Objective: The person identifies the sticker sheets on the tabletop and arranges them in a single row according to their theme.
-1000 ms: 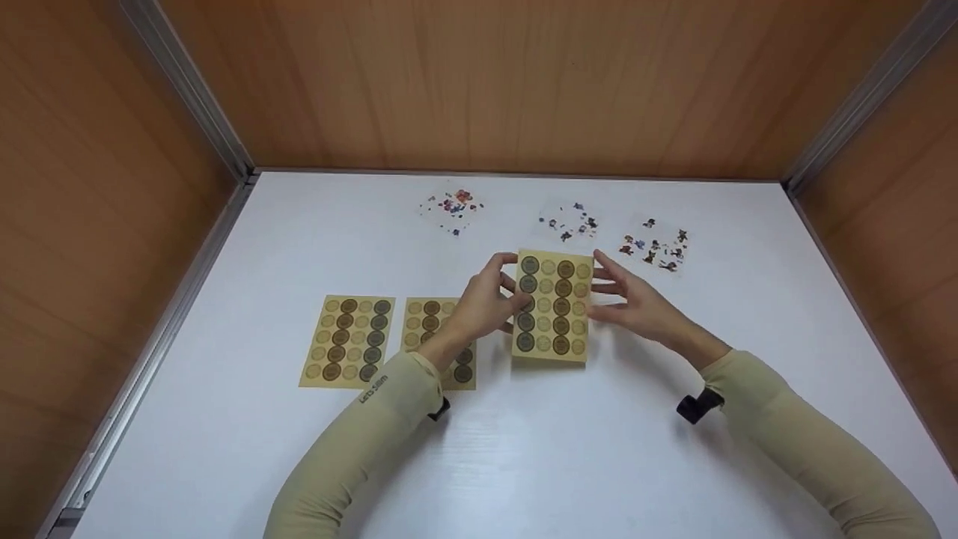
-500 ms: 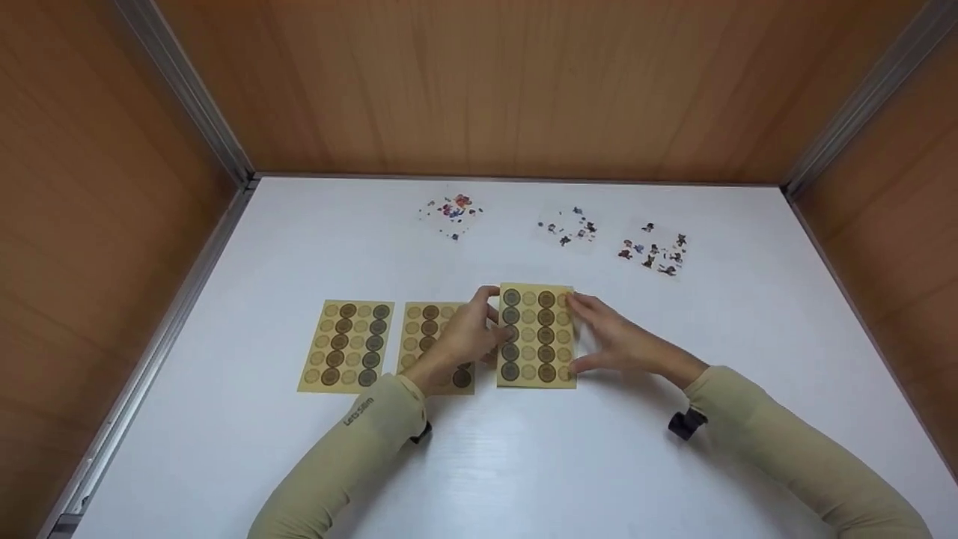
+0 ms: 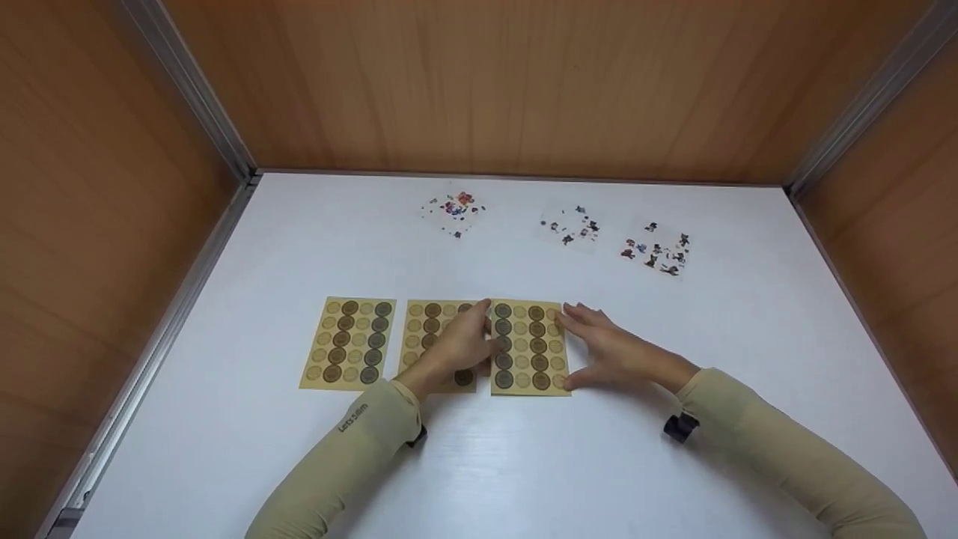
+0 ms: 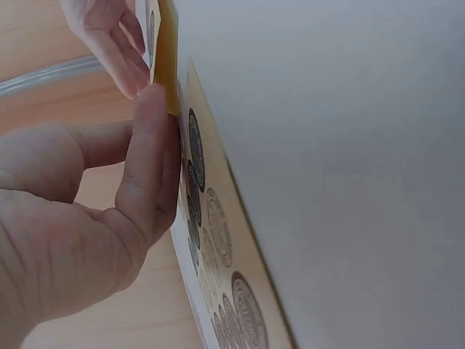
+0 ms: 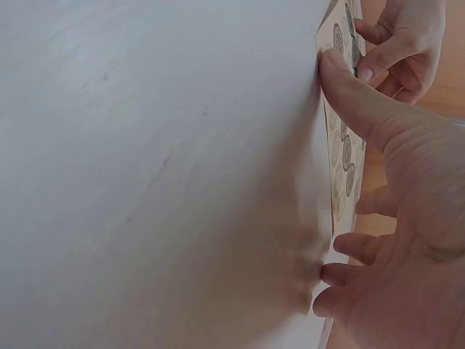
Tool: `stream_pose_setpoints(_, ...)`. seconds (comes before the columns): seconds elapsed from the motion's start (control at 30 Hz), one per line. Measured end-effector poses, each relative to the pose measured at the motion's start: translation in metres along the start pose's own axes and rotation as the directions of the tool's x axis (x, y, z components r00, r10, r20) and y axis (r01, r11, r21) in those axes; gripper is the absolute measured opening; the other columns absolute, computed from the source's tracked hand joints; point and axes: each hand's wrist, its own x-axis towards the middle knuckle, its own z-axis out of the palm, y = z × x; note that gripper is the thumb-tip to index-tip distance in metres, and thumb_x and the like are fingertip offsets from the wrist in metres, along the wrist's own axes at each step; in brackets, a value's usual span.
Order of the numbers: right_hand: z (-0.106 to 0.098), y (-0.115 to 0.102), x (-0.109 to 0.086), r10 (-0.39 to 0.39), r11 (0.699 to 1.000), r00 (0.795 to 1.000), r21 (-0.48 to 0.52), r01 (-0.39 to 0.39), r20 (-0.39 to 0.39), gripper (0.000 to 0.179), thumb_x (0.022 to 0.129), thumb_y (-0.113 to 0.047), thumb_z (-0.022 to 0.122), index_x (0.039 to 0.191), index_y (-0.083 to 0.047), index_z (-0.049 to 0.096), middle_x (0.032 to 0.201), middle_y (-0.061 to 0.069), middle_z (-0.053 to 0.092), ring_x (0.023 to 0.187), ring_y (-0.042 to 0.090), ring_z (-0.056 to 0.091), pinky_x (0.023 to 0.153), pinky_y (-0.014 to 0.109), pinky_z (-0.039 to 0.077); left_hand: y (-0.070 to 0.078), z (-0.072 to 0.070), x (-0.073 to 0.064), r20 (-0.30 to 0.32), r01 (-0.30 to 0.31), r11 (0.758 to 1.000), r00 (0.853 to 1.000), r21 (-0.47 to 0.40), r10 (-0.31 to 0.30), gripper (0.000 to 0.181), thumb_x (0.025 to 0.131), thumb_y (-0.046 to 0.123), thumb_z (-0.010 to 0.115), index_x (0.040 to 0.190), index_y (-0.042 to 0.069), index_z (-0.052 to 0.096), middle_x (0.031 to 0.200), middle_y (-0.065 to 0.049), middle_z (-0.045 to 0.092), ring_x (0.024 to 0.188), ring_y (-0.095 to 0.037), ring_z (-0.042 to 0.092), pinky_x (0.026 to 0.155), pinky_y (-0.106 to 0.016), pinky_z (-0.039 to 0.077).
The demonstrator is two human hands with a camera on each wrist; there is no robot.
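Observation:
A yellow sticker sheet [image 3: 530, 352] with rows of round brown, grey and pale seals lies at the right end of a row of similar sheets. My left hand [image 3: 458, 346] pinches its left edge, thumb on top; in the left wrist view that edge stands a little off the table, over the fingers [image 4: 145, 156]. At its right edge, my right hand [image 3: 610, 350] has its fingers spread, with the thumb [image 5: 352, 87] touching the near corner. Partly under my left wrist lies the middle sticker sheet [image 3: 415, 329]. The left sticker sheet [image 3: 348, 343] lies flat beside it.
Toward the back of the white table [image 3: 524, 464] lie three clear sheets with small colourful stickers: a left one [image 3: 455, 209], a middle one [image 3: 570, 224] and a right one [image 3: 657, 248]. Wooden panels [image 3: 479, 90] wall in the back and sides.
Both hands have brought the sticker sheet down and left, from raised above the table to beside the middle sheet. The right hand's fingers have spread along its right edge. Other sheets stay put.

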Motion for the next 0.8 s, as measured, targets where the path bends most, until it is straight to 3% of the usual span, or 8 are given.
stream_pose_setpoints(0.27, -0.001, 0.003, -0.001, -0.082, 0.995, 0.996, -0.049, 0.083, 0.031, 0.121, 0.07, -0.061, 0.085, 0.159, -0.003, 0.027, 0.167, 0.018, 0.012, 0.153, 0.04, 0.006, 0.123, 0.057, 0.006, 0.002, 0.0, 0.0, -0.026, 0.02, 0.996, 1.0, 0.087, -0.018, 0.079, 0.095, 0.012, 0.073, 0.158, 0.0, 0.028, 0.107, -0.007, 0.059, 0.086, -0.017, 0.062, 0.083, -0.033, 0.056)
stream_pose_setpoints(0.4, -0.002, 0.003, -0.001, -0.082, 0.993, 0.996, -0.077, 0.085, 0.045, 0.119, 0.071, -0.061, 0.084, 0.159, -0.003, 0.028, 0.168, 0.017, 0.01, 0.153, 0.041, 0.005, 0.123, 0.058, 0.004, 0.003, 0.002, 0.0, -0.042, -0.008, 0.99, 0.999, 0.144, 0.015, 0.079, 0.094, 0.012, 0.073, 0.158, -0.002, 0.027, 0.115, -0.013, 0.061, 0.098, -0.023, 0.062, 0.093, -0.036, 0.055)
stream_pose_setpoints(0.5, -0.002, 0.002, -0.001, -0.075, 0.993, 0.996, -0.088, 0.08, 0.056, 0.118, 0.071, -0.061, 0.084, 0.159, -0.004, 0.028, 0.168, 0.017, 0.01, 0.153, 0.041, 0.005, 0.122, 0.059, 0.004, 0.005, 0.003, -0.001, -0.055, -0.018, 0.981, 0.998, 0.195, 0.029, 0.082, 0.093, 0.013, 0.074, 0.157, -0.005, 0.026, 0.134, -0.022, 0.056, 0.121, -0.03, 0.058, 0.109, -0.039, 0.046)
stream_pose_setpoints(0.6, -0.002, 0.002, -0.001, -0.066, 0.993, 0.996, -0.095, 0.072, 0.061, 0.118, 0.071, -0.061, 0.084, 0.159, -0.005, 0.028, 0.168, 0.016, 0.009, 0.154, 0.04, 0.004, 0.122, 0.058, 0.004, 0.007, 0.004, -0.003, -0.058, -0.013, 0.97, 0.998, 0.243, 0.028, 0.085, 0.093, 0.016, 0.075, 0.157, -0.005, 0.024, 0.15, -0.029, 0.043, 0.135, -0.037, 0.049, 0.116, -0.042, 0.038)
stream_pose_setpoints(0.67, -0.002, 0.002, -0.001, -0.067, 0.992, 0.996, -0.099, 0.073, 0.062, 0.117, 0.072, -0.061, 0.084, 0.158, -0.005, 0.028, 0.168, 0.017, 0.01, 0.153, 0.04, 0.004, 0.122, 0.059, 0.004, 0.008, 0.004, -0.003, -0.057, -0.009, 0.963, 0.998, 0.27, 0.025, 0.087, 0.093, 0.017, 0.075, 0.158, -0.005, 0.023, 0.154, -0.031, 0.036, 0.137, -0.04, 0.046, 0.117, -0.043, 0.036)
stream_pose_setpoints(0.8, -0.003, 0.003, -0.002, -0.084, 0.991, 0.995, -0.103, 0.09, 0.06, 0.116, 0.073, -0.061, 0.083, 0.158, -0.003, 0.03, 0.167, 0.019, 0.011, 0.153, 0.042, 0.005, 0.122, 0.062, 0.005, 0.011, 0.005, -0.004, -0.069, -0.01, 0.954, 0.997, 0.299, 0.033, 0.088, 0.092, 0.017, 0.076, 0.158, -0.006, 0.022, 0.154, -0.032, 0.036, 0.135, -0.041, 0.048, 0.114, -0.042, 0.04)
